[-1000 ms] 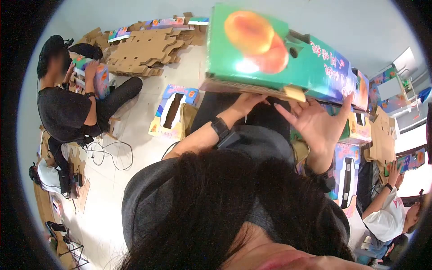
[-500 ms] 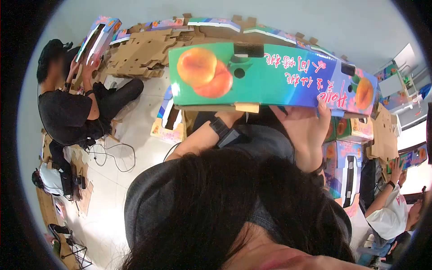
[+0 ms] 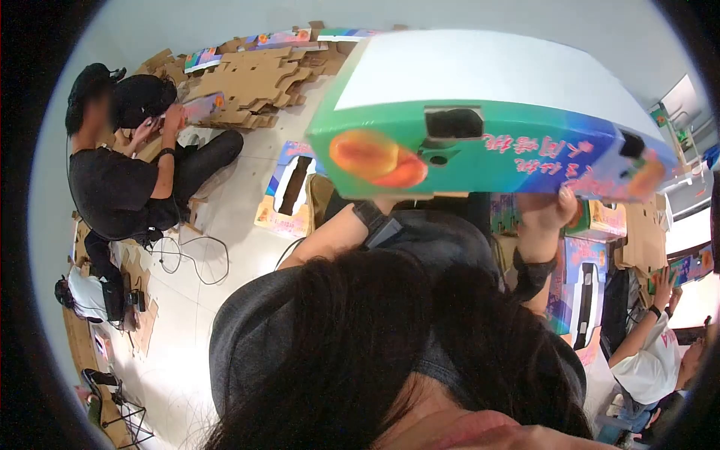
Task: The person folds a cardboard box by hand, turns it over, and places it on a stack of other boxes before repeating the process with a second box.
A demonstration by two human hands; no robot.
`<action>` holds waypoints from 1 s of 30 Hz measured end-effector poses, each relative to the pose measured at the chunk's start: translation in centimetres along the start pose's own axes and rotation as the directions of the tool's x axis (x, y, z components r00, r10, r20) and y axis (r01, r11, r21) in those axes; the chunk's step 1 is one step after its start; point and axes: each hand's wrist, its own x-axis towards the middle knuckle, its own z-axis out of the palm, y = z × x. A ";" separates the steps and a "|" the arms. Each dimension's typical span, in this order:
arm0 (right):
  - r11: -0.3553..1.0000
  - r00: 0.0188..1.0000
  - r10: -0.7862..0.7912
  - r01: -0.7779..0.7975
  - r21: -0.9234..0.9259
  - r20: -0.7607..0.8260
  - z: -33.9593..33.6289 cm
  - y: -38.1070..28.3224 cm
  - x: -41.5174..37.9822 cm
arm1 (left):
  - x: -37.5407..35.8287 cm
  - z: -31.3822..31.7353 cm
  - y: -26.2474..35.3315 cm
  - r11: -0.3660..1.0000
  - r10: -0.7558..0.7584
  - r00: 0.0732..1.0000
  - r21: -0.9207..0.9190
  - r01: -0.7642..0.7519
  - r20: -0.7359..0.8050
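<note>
A printed cardboard fruit box (image 3: 502, 150) is held up in front of me, its peach pictures and upside-down lettering facing me and a plain white panel on top. Two handle cut-outs show in its printed side. My right hand (image 3: 551, 208) grips the lower edge towards the right end, fingertips on the printed side. At the lower left edge is my left hand (image 3: 386, 202), on the arm with a watch; the box hides its fingers, but it supports the box from below and behind.
Flat brown cardboard (image 3: 255, 82) is piled at the back left. A peach box (image 3: 271, 199) stands on the floor at left, with more boxes (image 3: 574, 300) at right. A co-worker in black (image 3: 112, 180) sits at left; one in white (image 3: 649, 352) at right. A cable (image 3: 199, 259) lies on the floor.
The box has tilted so its white top panel now shows, and it has shifted right. My right hand moved right and slightly down with it. The co-worker at left lowered a box.
</note>
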 end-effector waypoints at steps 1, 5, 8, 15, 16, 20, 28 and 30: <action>0.997 0.999 -0.035 0.036 -0.061 0.012 0.1 -0.9 -0.1 | 0.6 0.5 0.1 0.999 -0.044 0.998 0.034 0.042 0.050; 0.933 0.976 -0.219 0.210 -0.293 0.000 -2.2 -6.1 -1.4 | 2.1 1.3 -0.3 0.980 -0.166 0.972 0.138 0.144 0.167; 0.858 0.937 -0.348 0.331 -0.392 0.030 -2.7 -11.9 -1.1 | 2.4 0.8 -1.1 0.974 -0.193 0.965 0.153 0.167 0.175; 0.620 0.854 -0.487 0.485 -0.616 0.181 0.0 -24.8 -3.5 | 2.7 0.5 -1.4 0.981 -0.172 0.966 0.122 0.150 0.192; 0.566 0.843 -0.505 0.487 -0.666 0.187 0.5 -25.5 -4.6 | 2.7 0.5 -1.5 0.980 -0.178 0.965 0.125 0.156 0.191; 0.134 0.599 -0.800 0.204 -0.970 0.016 1.5 -24.4 -8.8 | 2.6 0.4 -1.7 0.977 -0.171 0.963 0.159 0.139 0.209; -0.594 0.747 -0.551 -0.038 -0.804 0.371 6.7 -24.3 -12.2 | 2.1 0.9 -1.1 0.974 -0.167 0.964 0.188 0.129 0.206; -0.563 0.730 -0.604 -0.106 -0.820 0.321 6.8 -24.0 -13.4 | 2.2 0.9 -1.1 0.970 -0.170 0.964 0.206 0.128 0.203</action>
